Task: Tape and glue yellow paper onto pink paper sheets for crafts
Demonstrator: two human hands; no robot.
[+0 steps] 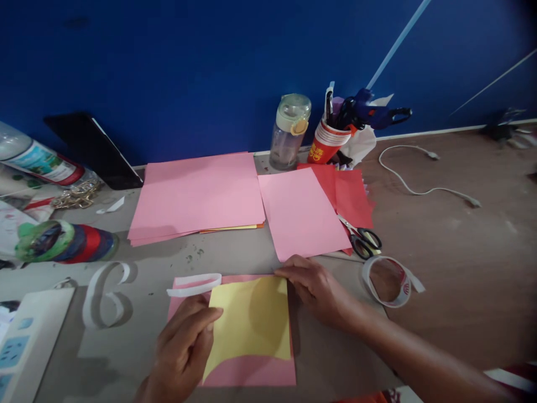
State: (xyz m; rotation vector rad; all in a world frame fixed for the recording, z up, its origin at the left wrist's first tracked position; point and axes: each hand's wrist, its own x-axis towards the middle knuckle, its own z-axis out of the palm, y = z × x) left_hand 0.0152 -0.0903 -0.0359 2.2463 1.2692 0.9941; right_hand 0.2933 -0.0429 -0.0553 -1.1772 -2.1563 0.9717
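Observation:
A sheet of yellow paper with a curved lower edge lies over a pink sheet near the front of the table. My left hand is closed at the yellow paper's left edge, its fingertips on that edge. At the upper right corner, my right hand pinches the yellow paper between thumb and fingers. A folded white strip rests across the pink sheet's upper left part, just above my left hand. Part of the pink sheet is hidden beneath the yellow one and my left hand.
Behind lie a pink paper stack, another pink sheet and red paper. Scissors and a tape roll are at right. A bottle and filled paper cup stand by the blue wall. A power strip is left.

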